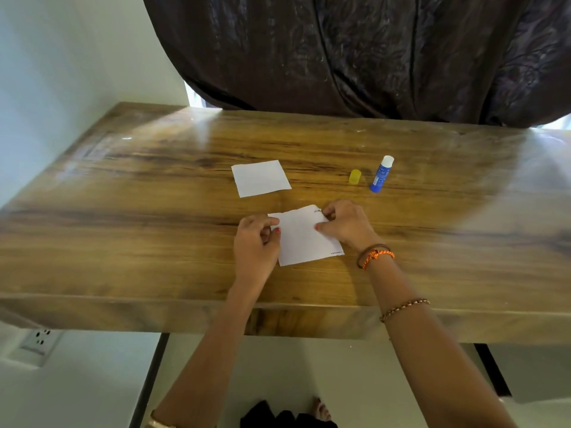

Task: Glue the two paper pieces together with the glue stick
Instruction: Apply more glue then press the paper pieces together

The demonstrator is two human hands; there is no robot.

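Observation:
A white paper piece with small print at two corners [304,239] lies on the wooden table near its front edge. My left hand [256,245] pinches its left edge and my right hand [344,225] pinches its upper right edge. A second, blank white paper piece [261,178] lies flat farther back, apart from both hands. To the right stands an uncapped blue glue stick [382,174] with its white tip showing. Its yellow cap [355,176] rests on the table just left of it.
The wooden table [154,211] spans the whole view, with its front edge below my wrists. A dark curtain [370,57] hangs behind the far edge. A wall socket [41,336] sits low at the left. A foot shows on the floor beneath.

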